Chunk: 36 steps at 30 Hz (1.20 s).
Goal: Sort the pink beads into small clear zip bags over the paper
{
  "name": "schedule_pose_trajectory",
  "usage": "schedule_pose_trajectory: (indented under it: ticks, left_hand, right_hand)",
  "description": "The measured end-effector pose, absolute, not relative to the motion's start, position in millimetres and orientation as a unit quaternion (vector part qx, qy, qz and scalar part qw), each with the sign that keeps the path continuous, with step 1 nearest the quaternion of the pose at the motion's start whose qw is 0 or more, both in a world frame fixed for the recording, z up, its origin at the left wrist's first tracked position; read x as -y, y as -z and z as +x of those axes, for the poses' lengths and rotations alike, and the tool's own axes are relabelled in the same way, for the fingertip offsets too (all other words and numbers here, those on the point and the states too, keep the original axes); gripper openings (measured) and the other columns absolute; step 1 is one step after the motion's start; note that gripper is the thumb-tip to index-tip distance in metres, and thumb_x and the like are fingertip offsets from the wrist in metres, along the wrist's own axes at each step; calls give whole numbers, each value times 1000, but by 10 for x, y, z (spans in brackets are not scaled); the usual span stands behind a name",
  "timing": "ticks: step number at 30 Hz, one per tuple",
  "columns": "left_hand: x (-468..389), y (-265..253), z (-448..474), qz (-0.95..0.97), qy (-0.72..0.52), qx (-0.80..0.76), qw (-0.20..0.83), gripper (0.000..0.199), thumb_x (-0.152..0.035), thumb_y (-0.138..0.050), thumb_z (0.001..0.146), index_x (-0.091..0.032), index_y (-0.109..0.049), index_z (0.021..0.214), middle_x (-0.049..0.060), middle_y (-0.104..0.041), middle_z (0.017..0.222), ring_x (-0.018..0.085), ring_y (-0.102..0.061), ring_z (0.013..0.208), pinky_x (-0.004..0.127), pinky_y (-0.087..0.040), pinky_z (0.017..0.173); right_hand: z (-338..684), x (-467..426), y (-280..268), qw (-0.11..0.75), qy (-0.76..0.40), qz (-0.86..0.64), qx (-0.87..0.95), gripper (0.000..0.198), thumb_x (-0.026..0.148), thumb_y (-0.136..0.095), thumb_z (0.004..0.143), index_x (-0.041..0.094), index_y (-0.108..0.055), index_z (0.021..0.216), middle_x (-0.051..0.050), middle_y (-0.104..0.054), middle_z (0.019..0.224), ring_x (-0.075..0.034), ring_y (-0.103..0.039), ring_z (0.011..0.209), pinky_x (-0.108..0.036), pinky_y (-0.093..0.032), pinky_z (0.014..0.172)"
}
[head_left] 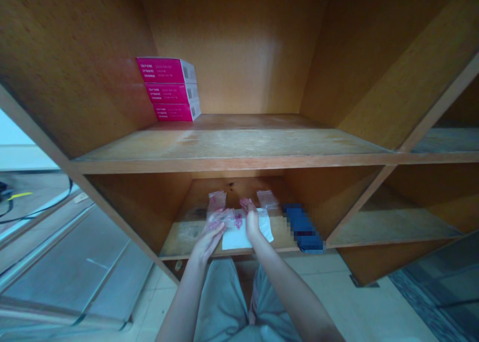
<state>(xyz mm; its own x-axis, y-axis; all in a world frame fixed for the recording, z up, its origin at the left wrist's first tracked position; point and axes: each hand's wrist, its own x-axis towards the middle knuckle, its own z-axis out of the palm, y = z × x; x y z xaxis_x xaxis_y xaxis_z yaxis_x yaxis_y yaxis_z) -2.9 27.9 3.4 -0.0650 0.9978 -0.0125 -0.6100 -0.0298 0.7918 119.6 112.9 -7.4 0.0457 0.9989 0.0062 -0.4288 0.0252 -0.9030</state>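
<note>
- The left hand (208, 240) is partly closed, its thumb and fingers pinching a crumpled, clear plastic bag (226, 217) with a pinkish tint, held just beside the left edge of a flat white sheet (234, 240).
- The right hand (252, 222) is over the sheet, turned edge-on with its fingers pointing toward the back of the cabinet; whether it grips anything I cannot tell.
- Small pinkish-red pieces (238, 222) lie in a cluster on the sheet, between the two hands.
- Behind the held bag, a second clear plastic bag (217, 199) lies on the lower brown wooden shelf (184, 237).
- A flat, clear plastic packet (267, 199) lies behind the sheet, to its right.
- A dark blue, blurred-out object (304, 228) rests near the shelf's front right edge.
- Three magenta-and-white cardboard boxes (172, 88) stand stacked on the upper wooden shelf (239, 141), at the left.
</note>
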Motion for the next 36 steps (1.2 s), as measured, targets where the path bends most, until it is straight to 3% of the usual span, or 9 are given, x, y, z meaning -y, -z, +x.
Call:
schedule_pose_trajectory:
  ticks: [10, 24, 36]
  left_hand:
    - [-367, -43, -5, 304, -636, -338, 623, 54, -10, -68, 64, -19, -50, 114, 8, -57, 119, 20, -52, 110, 33, -35, 99]
    - [-506, -31, 94, 383, -603, -390, 581, 46, -14, -73, 58, -15, -56, 102, 10, -63, 105, 21, -58, 97, 36, -40, 91]
    - [-537, -67, 152, 416, -573, -412, 573, 50, -21, -73, 59, -14, -53, 104, 14, -60, 110, 23, -56, 102, 40, -38, 93]
  right_hand:
    - [1157, -1156, 277, 620, -639, -333, 311, 46, 55, -41, 77, 18, -62, 91, -8, -67, 98, -20, -59, 95, -34, -39, 89]
    - [1141, -1157, 319, 593, -623, -364, 357, 53, 58, -36, 78, 16, -62, 99, -10, -66, 100, -21, -60, 95, -34, -42, 86]
    - [1140, -1117, 278, 585, -620, -381, 359, 56, 60, -34, 78, 15, -62, 97, -11, -67, 98, -21, -62, 89, -33, -47, 79]
